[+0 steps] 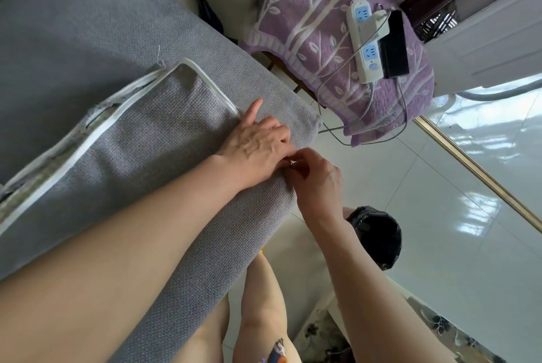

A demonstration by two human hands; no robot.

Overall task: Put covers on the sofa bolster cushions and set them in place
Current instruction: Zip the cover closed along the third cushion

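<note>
Grey bolster cushion [164, 157] lies across sofa seat [73, 40], centre frame. L hand [255, 142] rests on its 3 o'clock end, fingers curled on fabric. R hand [315, 175] pinches small zip pull [291, 161]. Power strip [363, 40] at 1 o'clock.

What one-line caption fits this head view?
Both hands, left hand and right hand, work the edge of a grey woven cushion cover beside a white power strip.

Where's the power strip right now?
In the head view, upper right: the power strip lies on the purple quilt, right beside a black phone.
</note>
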